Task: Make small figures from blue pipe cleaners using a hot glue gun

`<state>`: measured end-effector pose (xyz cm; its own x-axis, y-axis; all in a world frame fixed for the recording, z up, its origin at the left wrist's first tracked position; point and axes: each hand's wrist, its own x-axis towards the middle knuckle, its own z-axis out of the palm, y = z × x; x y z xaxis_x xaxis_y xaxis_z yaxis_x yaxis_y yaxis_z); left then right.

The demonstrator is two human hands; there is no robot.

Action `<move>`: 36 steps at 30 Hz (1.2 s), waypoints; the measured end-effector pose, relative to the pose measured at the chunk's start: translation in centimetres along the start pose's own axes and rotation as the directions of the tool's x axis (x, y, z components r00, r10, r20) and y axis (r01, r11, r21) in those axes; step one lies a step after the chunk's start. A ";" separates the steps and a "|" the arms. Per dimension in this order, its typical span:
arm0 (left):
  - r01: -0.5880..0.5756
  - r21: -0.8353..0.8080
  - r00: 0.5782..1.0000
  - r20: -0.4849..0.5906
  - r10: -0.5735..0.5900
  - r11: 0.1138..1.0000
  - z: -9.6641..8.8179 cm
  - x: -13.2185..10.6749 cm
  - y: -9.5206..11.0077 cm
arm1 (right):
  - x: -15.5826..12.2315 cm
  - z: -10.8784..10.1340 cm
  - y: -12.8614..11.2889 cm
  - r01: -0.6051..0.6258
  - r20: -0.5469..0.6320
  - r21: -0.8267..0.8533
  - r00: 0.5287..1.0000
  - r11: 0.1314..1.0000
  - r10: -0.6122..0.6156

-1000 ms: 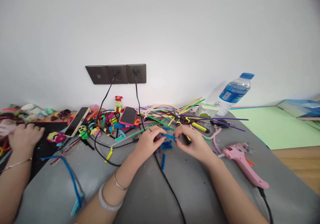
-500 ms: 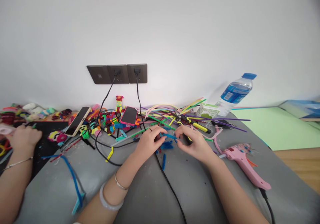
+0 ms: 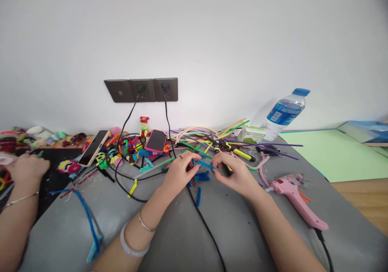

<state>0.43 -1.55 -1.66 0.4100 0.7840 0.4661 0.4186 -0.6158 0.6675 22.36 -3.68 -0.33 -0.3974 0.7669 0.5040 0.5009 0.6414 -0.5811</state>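
Between my two hands stretches a short blue pipe cleaner [image 3: 205, 165], held just above the grey table [image 3: 242, 231]. The fingertips of my left hand [image 3: 182, 171] pinch its left end. On its right end, the thumb and index finger of my right hand [image 3: 232, 171] are closed. Below them lie several cut blue pipe cleaner pieces [image 3: 202, 176], with one more short blue piece [image 3: 199, 197] nearer to me. Yellow-and-black pliers [image 3: 232, 148] rest just behind my right hand, among long coloured pipe cleaners [image 3: 194, 132].
A pink glue gun [image 3: 298, 203] lies at the right, its cord running forward. Black cables [image 3: 203, 215] cross the table. Two phones [image 3: 94, 147], a water bottle [image 3: 285, 112] and a small box [image 3: 251, 134] are toward the back. Another person's hand [image 3: 28, 169] is at far left.
Almost nothing differs. My hands keep their pinch on the blue pipe cleaner, and the view has shifted very slightly.
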 end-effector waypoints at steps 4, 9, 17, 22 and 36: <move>-0.001 0.007 1.000 -0.006 0.001 1.000 0.0 0.0 -0.1 | 0.1 0.0 -0.1 0.007 -0.009 0.003 1.000 1.000 -0.007; 0.004 -0.002 1.000 -0.029 -0.004 1.000 0.1 0.0 -0.2 | 0.0 0.0 0.1 -0.005 -0.008 -0.005 1.000 1.000 0.005; 0.041 -0.021 0.995 -0.095 -0.043 0.999 0.1 0.1 -0.4 | 0.3 -0.3 -0.2 -0.016 -0.094 -0.056 0.995 0.998 0.011; 0.101 -0.012 0.983 -0.150 -0.101 0.995 -0.1 0.4 -0.6 | 0.4 -0.3 0.1 -0.098 -0.209 -0.098 0.975 0.990 0.076; 0.159 0.014 0.979 -0.133 -0.156 0.987 0.1 0.3 -1.2 | 0.0 0.2 1.7 -0.218 -0.073 -0.118 0.975 0.969 0.210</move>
<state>0.15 -0.61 -2.41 0.2284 0.8737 0.4296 0.4894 -0.4845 0.7251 23.09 -2.57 -1.47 -0.2257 0.8809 0.4161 0.6627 0.4519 -0.5972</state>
